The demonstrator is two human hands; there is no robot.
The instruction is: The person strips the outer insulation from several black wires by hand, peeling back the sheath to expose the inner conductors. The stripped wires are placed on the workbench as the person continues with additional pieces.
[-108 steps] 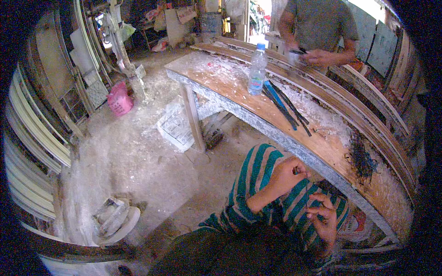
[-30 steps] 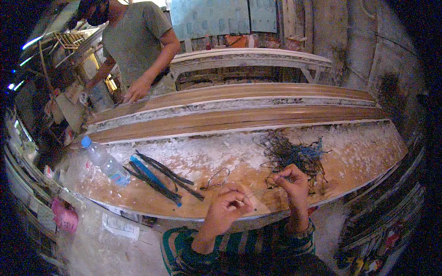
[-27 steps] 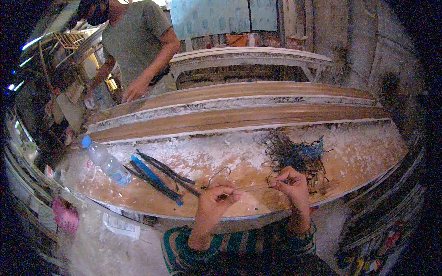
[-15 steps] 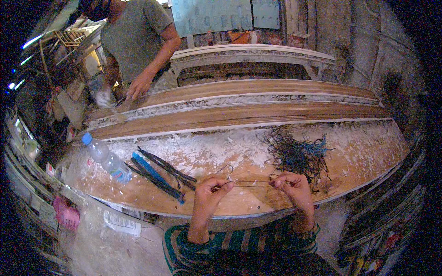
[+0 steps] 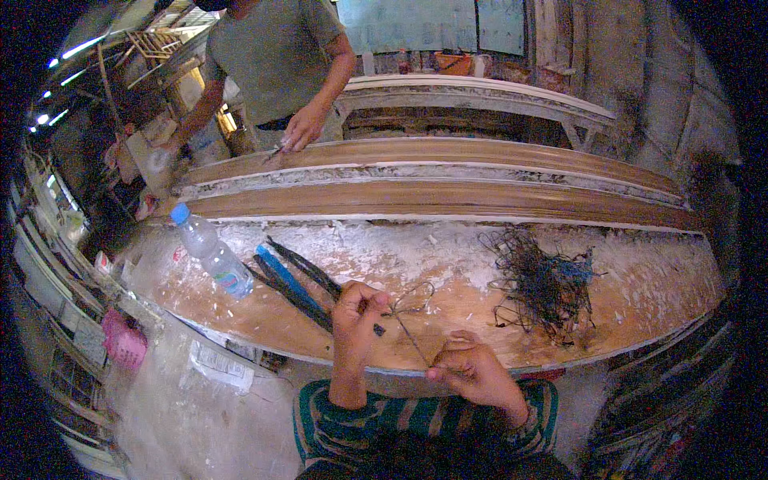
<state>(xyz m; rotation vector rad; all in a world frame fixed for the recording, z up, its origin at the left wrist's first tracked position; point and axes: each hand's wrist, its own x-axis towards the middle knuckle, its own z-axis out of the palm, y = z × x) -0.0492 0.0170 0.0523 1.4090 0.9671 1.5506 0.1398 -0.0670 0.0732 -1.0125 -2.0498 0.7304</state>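
A thin dark cord [image 5: 411, 340] runs taut and slanting between my hands, low over the near edge of the worktop. My left hand [image 5: 356, 316] pinches its upper end, where a loose loop of cord sticks out to the right. Lower and nearer to me, my right hand [image 5: 478, 374] grips the other end between thumb and fingers. Just beyond my left hand lie black bundles of cord [image 5: 298, 304] with a blue bundle [image 5: 282, 270] among them. A loose tangle of black and blue cord [image 5: 546, 282] rests on the right of the worktop.
The wooden worktop [image 5: 640, 300] is strewn with white flakes. A clear plastic bottle [image 5: 210, 250] with a blue cap lies at its left. Beyond run long brown mouldings [image 5: 448, 150], where another person [image 5: 272, 68] works. A pink container [image 5: 126, 342] stands lower left.
My right hand has come down toward me, tilting the cord from level to slanting. My left hand has risen slightly. The view has shifted, and the other person's hands are farther apart.
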